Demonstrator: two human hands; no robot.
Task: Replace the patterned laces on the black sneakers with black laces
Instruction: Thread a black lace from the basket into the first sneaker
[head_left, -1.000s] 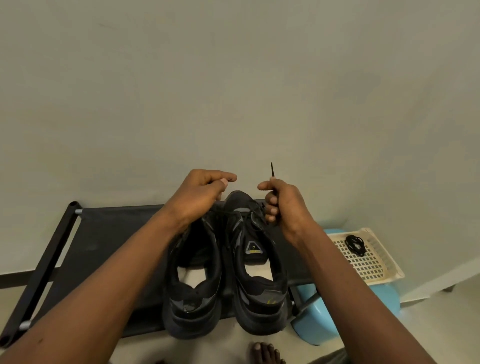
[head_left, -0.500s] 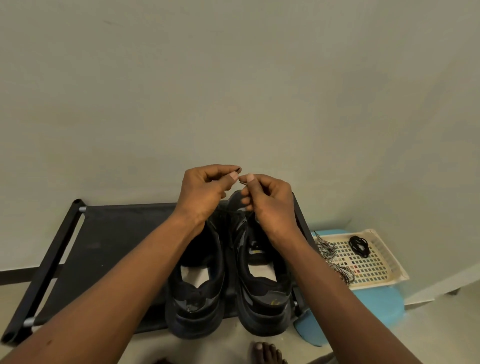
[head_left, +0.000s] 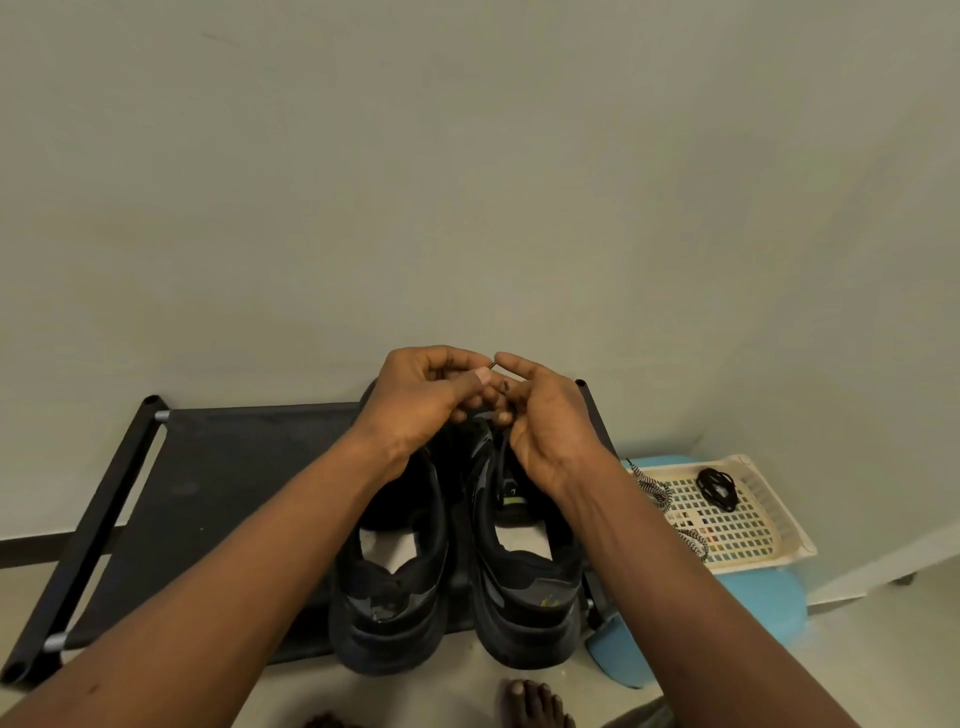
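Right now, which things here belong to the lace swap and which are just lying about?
For the job: black sneakers; black lace pinched by the left hand and right hand; coiled spare lace, patterned laces, basket.
Lying about: blue stool, black rack.

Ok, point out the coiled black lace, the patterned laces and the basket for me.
coiled black lace (head_left: 717, 489), head view, middle of the coil.
patterned laces (head_left: 655, 492), head view, striped bunch at the basket's left edge in the picture.
basket (head_left: 770, 501), head view, its right-hand wall.
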